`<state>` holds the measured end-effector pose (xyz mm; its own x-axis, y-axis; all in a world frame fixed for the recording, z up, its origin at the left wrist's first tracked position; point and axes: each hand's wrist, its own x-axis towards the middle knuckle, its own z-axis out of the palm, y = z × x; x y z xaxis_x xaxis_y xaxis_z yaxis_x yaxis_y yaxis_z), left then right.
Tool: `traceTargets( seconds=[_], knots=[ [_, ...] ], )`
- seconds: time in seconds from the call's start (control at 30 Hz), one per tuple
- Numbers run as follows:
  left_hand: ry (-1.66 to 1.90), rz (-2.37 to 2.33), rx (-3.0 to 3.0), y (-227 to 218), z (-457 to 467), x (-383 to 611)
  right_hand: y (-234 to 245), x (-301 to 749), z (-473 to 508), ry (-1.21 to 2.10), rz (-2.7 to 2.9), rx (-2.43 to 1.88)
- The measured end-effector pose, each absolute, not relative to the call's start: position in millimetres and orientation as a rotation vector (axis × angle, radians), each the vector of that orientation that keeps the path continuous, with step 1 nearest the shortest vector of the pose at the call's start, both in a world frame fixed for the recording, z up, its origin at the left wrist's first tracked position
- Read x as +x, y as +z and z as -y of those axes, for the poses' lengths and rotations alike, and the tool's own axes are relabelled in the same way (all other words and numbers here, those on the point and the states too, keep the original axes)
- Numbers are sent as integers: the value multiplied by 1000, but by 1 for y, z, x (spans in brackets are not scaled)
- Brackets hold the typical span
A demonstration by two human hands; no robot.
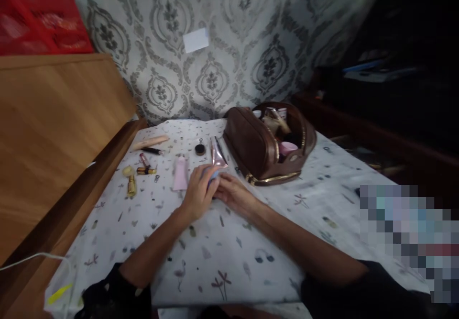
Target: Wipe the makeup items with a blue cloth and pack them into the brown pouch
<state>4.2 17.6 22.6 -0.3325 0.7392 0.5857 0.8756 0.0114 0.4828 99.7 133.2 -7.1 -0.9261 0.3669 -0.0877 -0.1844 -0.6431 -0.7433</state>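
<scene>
Both hands meet over the middle of the patterned cloth. The fingers of my left hand (200, 191) are curled round a small light-blue item (214, 173), mostly hidden, so its kind is unclear. My right hand (234, 191) has its fingers closed against the same item from the right. Just left of my hands lies a pale pink tube (180, 173). Beyond them are a clear-and-pink tube (218, 154) and a small black-lidded jar (200, 149). A brown zipped cosmetic bag (251, 139) stands open behind my right hand, with bottles and a pink-lidded container (288, 148) inside.
Toward the left lie a gold bottle (131, 185), a gold-and-black tube (146, 170), a lipstick-like tube (144, 160), a dark pencil (153, 151) and a beige tube (150, 142). A wooden panel (60, 132) borders the left; patterned wallpaper (215, 80) rises behind.
</scene>
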Motion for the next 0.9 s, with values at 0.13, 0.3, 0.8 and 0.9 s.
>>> traceTargets(
  seconds=[0.13, 0.3, 0.8, 0.9],
  knots=[
    [-1149, 2045, -1729, 9, -13, 11, -6, 106, -123, 2613, 1208, -301],
    [-1341, 2065, -1738, 15, -11, 0, -7, 101, -122, 2608, 1309, -312],
    [-1574, 2415, -1308, 5, -10, 1, -11, 116, -124, 1758, 2126, -372],
    [-1559, 2429, -1255, 5, -11, 3, -15, 112, -123, 1843, 1931, -375]
  ],
)
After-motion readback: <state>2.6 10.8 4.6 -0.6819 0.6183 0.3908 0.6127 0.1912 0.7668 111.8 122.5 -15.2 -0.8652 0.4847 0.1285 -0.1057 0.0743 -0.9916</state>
